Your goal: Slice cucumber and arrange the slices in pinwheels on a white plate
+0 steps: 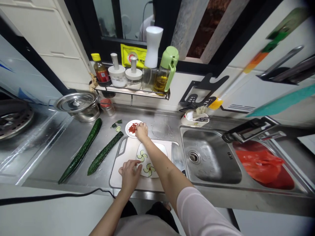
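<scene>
My right hand (pixel 142 132) reaches across to a small white dish (pixel 128 132), its fingertips drawn together at the red goji berries (pixel 133 127) in it; whatever they pinch is hidden. Over the left part of a pale cutting board (pixel 118 173) hovers my left hand (pixel 129 173), thumb and fingers apart, holding nothing. Beside it lies a white plate (pixel 161 148) with cucumber slices (pixel 142 156) fanned into pinwheels; the nearer pinwheel (pixel 149 169) has a red spot at its centre. My right forearm covers part of the plate. A knife (pixel 177 155) lies at the board's right edge.
Two cucumbers (pixel 81 149) (pixel 104 154) and some cut ends (pixel 118 128) lie left of the board. A lidded steel pot (pixel 83 108) stands behind them. A seasoning rack (pixel 133 91) hangs at the back. To the right is the sink (pixel 211 157), with a red bag (pixel 261 164) beyond.
</scene>
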The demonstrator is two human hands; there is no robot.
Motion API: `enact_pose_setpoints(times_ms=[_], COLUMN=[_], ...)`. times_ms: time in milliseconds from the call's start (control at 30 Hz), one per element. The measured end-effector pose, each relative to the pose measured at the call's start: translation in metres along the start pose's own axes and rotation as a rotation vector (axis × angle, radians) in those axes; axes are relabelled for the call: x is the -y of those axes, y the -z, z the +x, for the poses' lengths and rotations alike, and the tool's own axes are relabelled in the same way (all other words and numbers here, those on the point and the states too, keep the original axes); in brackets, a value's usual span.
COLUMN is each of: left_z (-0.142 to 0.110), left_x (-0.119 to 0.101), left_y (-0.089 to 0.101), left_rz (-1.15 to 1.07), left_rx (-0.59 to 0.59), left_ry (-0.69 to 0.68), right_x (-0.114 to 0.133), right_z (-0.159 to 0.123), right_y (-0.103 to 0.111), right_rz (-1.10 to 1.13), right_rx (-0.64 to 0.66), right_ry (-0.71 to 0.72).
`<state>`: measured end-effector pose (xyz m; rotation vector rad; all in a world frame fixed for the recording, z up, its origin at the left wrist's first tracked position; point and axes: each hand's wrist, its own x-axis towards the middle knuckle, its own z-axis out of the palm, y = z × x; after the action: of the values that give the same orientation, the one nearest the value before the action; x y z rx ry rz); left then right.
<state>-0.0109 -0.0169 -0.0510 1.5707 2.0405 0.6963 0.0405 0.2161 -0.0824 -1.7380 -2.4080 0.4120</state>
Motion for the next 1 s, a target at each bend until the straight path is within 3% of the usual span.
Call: enact_pose_setpoints(times_ms=[533, 867, 1000], left_z=[0.003, 0.007, 0.012], left_x=[-0.001, -0.006, -0.008], left_y=[0.001, 0.003, 0.002], left_rz=[-0.001, -0.022, -0.045], left_rx=[-0.030, -0.037, -0.048], left_ry=[-0.003, 0.014, 0.014], right_x=[-0.004, -0.013, -0.019], right_z=[-0.011, -0.021, -0.030], right_y=[0.000, 0.022, 0.032], right_rz=[-0.009, 0.379, 0.504], right_rx=[-0.009, -0.028, -0.017], right_ry=[0.082, -0.183, -0.207])
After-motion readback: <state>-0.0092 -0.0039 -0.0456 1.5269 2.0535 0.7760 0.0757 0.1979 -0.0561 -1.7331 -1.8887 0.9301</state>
